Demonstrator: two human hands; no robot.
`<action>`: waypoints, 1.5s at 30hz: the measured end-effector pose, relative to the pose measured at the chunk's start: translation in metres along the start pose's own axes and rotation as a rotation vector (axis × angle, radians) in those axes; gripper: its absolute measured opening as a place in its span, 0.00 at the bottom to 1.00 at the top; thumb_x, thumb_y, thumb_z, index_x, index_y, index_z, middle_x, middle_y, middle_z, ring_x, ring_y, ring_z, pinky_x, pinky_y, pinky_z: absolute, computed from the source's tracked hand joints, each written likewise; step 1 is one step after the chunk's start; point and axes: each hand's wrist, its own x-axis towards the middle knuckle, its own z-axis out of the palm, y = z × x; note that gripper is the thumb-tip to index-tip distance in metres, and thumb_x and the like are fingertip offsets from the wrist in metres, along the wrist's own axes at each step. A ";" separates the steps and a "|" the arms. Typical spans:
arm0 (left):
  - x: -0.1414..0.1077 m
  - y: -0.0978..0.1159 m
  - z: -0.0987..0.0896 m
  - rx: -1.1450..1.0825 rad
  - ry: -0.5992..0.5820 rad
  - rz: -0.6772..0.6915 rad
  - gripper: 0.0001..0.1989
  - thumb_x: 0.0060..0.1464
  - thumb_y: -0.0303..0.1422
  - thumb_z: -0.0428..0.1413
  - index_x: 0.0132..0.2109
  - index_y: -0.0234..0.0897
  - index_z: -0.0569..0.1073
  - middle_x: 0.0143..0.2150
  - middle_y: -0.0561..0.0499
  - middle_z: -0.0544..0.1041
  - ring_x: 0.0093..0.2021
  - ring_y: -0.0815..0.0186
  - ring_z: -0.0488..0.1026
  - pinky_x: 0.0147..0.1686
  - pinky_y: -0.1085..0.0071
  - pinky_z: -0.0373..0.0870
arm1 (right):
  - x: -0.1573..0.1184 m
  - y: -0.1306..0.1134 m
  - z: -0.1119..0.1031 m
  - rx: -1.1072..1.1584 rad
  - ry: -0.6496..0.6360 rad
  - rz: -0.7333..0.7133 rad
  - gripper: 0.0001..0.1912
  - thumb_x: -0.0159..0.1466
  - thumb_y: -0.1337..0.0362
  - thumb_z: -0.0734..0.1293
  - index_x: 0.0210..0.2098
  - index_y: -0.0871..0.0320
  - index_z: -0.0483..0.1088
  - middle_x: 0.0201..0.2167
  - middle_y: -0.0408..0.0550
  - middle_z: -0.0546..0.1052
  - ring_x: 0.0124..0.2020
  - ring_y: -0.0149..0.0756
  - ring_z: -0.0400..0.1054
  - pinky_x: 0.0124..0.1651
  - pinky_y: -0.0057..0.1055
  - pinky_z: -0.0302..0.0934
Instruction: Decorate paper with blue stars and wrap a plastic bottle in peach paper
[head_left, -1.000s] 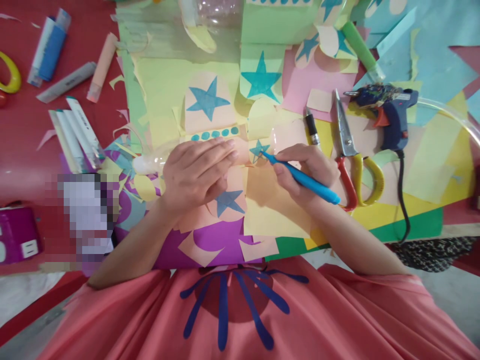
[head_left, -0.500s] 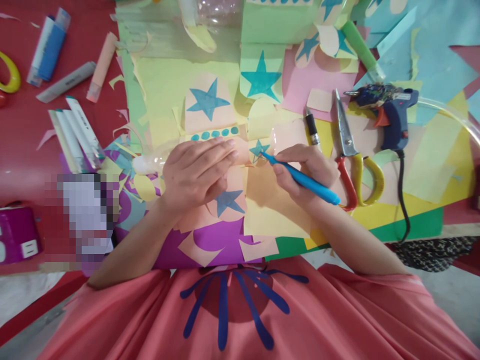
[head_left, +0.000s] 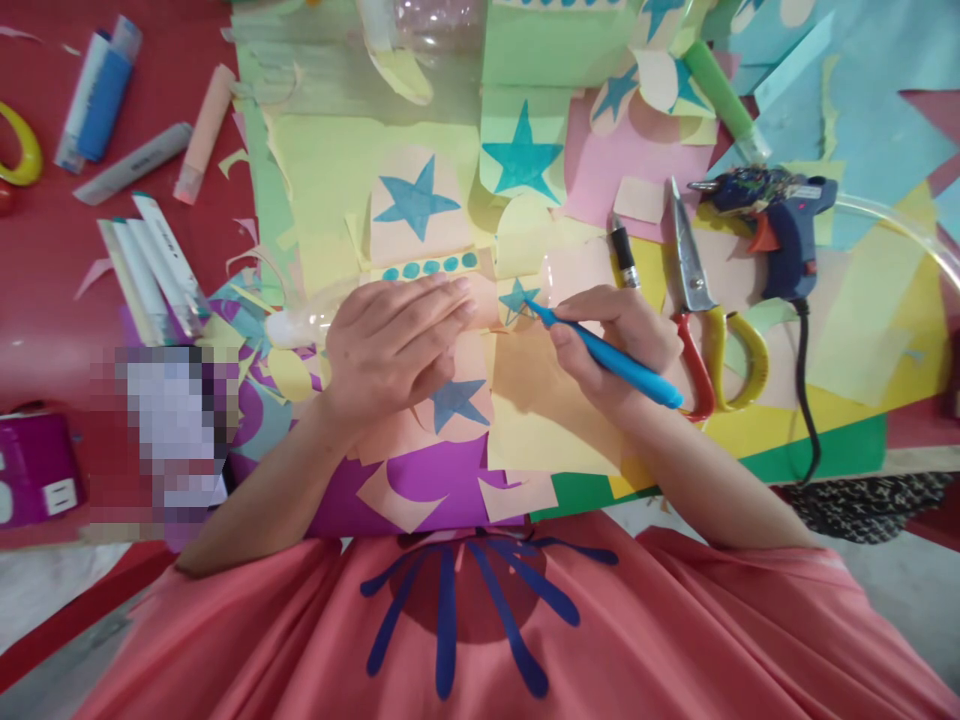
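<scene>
Head view: seemingly filling star (head_left: 514,298) inward from near edge of table (head_left: 45,280), pinching pen (head_left: 619,363) in right hand (head_left: 634,330), laying left hand (head_left: 390,340) flat; calls for steady strokes.

Stray items, placed by the glue gun (head_left: 799,235).
Scissors (head_left: 694,265) w/ red & yellow handles lay just L of the gun, blades up; blk-grip pen (head_left: 623,252) was a bit farther L, green marker (head_left: 718,88) up & L. Blk cord (head_left: 804,390) ran down from the gun's grip, w/ blk/wht patterned cloth (head_left: 870,505) below. Far L of gun: blue marker (head_left: 107,95), grey marker (head_left: 135,163), peach marker (head_left: 204,135), wht markers (head_left: 161,245) & purple packet (head_left: 37,460), lower.
</scene>
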 end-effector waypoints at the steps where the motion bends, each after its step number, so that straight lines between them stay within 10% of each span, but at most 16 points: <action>1: 0.000 0.000 0.000 0.005 0.015 0.011 0.18 0.61 0.28 0.50 0.57 0.43 0.70 0.49 0.51 0.83 0.51 0.63 0.80 0.48 0.66 0.74 | 0.000 0.000 -0.001 0.004 -0.017 0.002 0.07 0.62 0.72 0.68 0.36 0.53 0.69 0.28 0.41 0.76 0.29 0.31 0.74 0.31 0.29 0.70; 15: -0.010 -0.001 0.002 -0.102 -0.151 -0.147 0.20 0.64 0.34 0.47 0.60 0.53 0.70 0.53 0.54 0.81 0.55 0.60 0.77 0.53 0.61 0.72 | 0.000 0.001 -0.002 -0.010 -0.004 0.012 0.05 0.63 0.69 0.68 0.36 0.50 0.70 0.28 0.42 0.77 0.29 0.34 0.74 0.30 0.33 0.71; 27: -0.002 0.001 0.001 -0.016 0.007 -0.025 0.21 0.60 0.28 0.51 0.59 0.46 0.70 0.50 0.53 0.82 0.52 0.63 0.80 0.48 0.65 0.73 | -0.002 0.006 0.002 0.019 0.014 -0.015 0.04 0.63 0.67 0.68 0.35 0.50 0.70 0.26 0.40 0.76 0.27 0.33 0.73 0.28 0.32 0.69; 33: -0.011 0.001 0.001 -0.084 -0.092 -0.158 0.22 0.64 0.32 0.48 0.61 0.57 0.67 0.55 0.57 0.80 0.54 0.62 0.78 0.56 0.57 0.70 | -0.002 0.011 0.008 0.106 0.199 -0.093 0.06 0.64 0.65 0.68 0.41 0.48 0.72 0.27 0.42 0.77 0.27 0.35 0.74 0.26 0.33 0.70; 45: -0.001 0.004 -0.003 0.077 -0.062 -0.138 0.20 0.64 0.35 0.50 0.62 0.47 0.66 0.54 0.51 0.80 0.54 0.60 0.77 0.52 0.58 0.67 | -0.001 0.004 0.000 0.150 0.032 0.051 0.07 0.65 0.66 0.67 0.42 0.51 0.73 0.35 0.46 0.80 0.35 0.37 0.78 0.37 0.37 0.75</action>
